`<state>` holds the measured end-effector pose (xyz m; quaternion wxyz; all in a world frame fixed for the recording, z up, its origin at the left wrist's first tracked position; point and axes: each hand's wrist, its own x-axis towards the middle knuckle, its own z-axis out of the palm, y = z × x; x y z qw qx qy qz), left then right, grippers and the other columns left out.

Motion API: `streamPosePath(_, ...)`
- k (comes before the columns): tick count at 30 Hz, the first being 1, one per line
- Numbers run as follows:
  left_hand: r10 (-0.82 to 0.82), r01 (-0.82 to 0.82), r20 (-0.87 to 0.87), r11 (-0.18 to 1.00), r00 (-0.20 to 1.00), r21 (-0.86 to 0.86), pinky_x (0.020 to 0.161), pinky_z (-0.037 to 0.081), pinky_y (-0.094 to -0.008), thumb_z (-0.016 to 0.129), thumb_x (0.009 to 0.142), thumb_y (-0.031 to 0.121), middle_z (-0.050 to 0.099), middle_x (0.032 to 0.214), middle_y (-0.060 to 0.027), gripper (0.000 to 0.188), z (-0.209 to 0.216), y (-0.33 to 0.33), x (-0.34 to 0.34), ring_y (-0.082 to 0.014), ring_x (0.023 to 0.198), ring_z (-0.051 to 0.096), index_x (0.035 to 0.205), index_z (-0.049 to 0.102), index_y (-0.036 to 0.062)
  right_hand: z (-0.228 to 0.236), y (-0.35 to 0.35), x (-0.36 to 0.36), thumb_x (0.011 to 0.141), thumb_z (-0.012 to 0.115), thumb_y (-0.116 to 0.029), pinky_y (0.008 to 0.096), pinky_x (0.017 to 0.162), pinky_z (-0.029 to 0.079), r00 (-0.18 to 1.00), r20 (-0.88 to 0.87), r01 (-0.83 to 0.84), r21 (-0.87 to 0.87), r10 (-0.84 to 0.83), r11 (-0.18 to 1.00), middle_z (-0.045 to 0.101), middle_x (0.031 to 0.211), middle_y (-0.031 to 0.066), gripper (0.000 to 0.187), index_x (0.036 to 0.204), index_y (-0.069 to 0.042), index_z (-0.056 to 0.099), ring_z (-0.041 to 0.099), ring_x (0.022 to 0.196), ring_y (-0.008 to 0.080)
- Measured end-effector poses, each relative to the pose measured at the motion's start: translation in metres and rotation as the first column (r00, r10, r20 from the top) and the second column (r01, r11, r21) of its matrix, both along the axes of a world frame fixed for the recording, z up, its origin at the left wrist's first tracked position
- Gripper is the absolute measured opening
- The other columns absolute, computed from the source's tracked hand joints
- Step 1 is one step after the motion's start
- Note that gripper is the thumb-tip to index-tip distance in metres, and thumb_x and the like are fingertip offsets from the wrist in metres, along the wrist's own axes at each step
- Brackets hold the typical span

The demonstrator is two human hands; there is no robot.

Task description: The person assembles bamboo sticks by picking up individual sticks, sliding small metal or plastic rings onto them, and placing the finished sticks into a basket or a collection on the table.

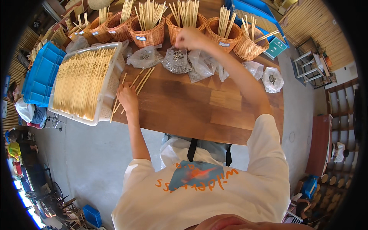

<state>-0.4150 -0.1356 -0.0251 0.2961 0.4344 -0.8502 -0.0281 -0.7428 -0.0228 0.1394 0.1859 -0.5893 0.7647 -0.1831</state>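
Observation:
My left hand (127, 95) is at the left part of the wooden table, its fingers curled over a thin bamboo stick (137, 76). More bamboo sticks (145, 81) lie beside it, some reaching past the table edge. My right hand (190, 38) is stretched far forward, fingers pinched together just above a clear plastic bag of small metal pieces (177, 57). Whatever sits between those fingertips is too small to make out. Behind that hand stands a wicker basket (173, 30) holding upright sticks.
A white crate (96, 120) packed with bamboo sticks stands left, next to blue crates (43, 73). Wicker baskets (147, 37) of sticks line the table's far side, with several plastic bags (273, 80) before them. A blue bin (255, 9) is at back right. Other people are farther off.

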Motion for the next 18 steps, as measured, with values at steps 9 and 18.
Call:
streamPosePath(9, 0.026, -0.023, -0.072, 0.999, 0.997, 0.045, 0.080, 0.048, -0.0470, 0.065, 0.095, 0.012, 0.070, 0.095, -0.0116, 0.007, 0.051, 0.046, -0.006, -0.0345, 0.089, 0.065, 0.100, 0.063, 0.0065, -0.089, -0.001, 0.018, 0.085, 0.073, -0.018, 0.0496, 0.066, 0.054, 0.946, -0.289, 0.072, -0.256, -0.148, 0.964, 0.070, 0.079, 0.0189, 0.017, 0.076, -0.003, 0.074, 0.071, 0.075, 0.0389)
streamPosePath(18, -0.048, 0.233, -0.461, 0.906, 0.886, 0.352, 0.067, 0.053, -0.0391, 0.062, 0.099, 0.007, 0.068, 0.090, -0.0156, 0.009, 0.091, 0.138, -0.016, -0.0306, 0.080, 0.069, 0.103, 0.063, 0.0000, -0.058, 0.033, 0.043, 0.087, 0.072, -0.010, 0.0398, 0.066, 0.057, 0.963, 0.013, 0.208, -0.670, -0.268, 0.713, 0.072, 0.078, 0.0177, 0.010, 0.086, -0.001, 0.075, 0.072, 0.071, 0.0296)
